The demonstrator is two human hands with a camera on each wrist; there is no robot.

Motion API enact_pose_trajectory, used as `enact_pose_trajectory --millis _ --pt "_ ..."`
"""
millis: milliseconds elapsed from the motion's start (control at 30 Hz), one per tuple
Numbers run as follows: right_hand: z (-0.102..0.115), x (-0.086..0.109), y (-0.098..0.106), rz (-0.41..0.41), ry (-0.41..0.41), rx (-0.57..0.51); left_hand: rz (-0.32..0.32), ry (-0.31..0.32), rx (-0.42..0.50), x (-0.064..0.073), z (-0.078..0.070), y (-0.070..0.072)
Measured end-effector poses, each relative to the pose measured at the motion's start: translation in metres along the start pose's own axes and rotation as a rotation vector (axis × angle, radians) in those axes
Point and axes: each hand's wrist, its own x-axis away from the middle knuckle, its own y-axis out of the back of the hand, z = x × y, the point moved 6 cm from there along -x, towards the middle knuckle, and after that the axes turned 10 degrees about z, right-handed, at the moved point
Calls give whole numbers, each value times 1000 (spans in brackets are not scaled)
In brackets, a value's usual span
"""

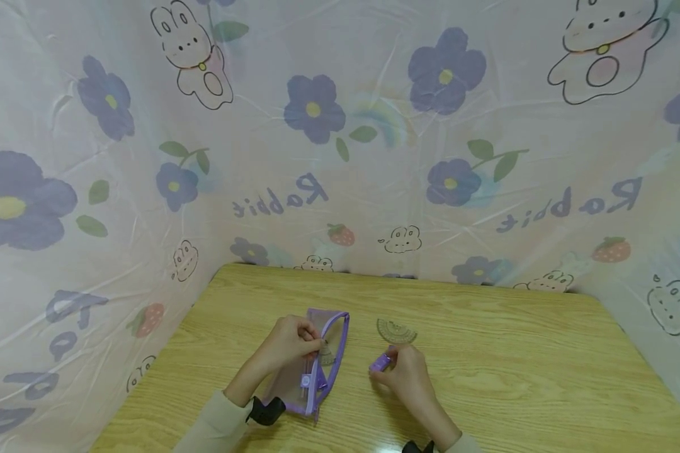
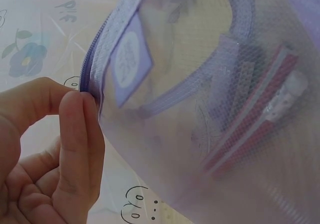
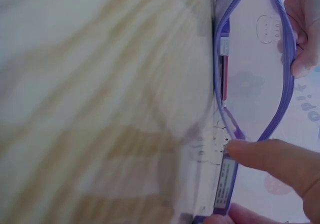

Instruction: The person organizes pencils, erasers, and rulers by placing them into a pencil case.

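Note:
A see-through mesh pencil case [image 1: 286, 380] with purple trim lies on the table, its zipper parted. My left hand [image 1: 290, 341] pinches one zipper edge between thumb and fingers, holding the mouth wide. Inside, red-striped pencils [image 2: 250, 109] and a purple item show through the mesh. To the right of the case, my right hand [image 1: 408, 374] grips a small purple rectangular item [image 1: 381, 363] between thumb and fingers. Its white printed label [image 3: 225, 181] faces the right wrist camera; what kind of thing it is, I cannot tell.
A clear protractor [image 1: 395, 331] lies flat just beyond the right hand. The wood-grain table [image 1: 504, 365] extends to the right. Patterned sheeting [image 1: 374, 170] with flowers and rabbits hangs behind the table and along both sides.

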Motion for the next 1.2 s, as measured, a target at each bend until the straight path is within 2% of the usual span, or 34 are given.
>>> enact_pose_trajectory --millis 333,933,1200 --pt "11 -9 -1 36 -11 -68 0 -4 -3 -4 -1 0" --pt "20 -17 -7 48 25 -42 -6 -2 2 -2 -3 2" --pt "19 -18 -12 58 30 -61 -11 5 -3 -2 2 2"
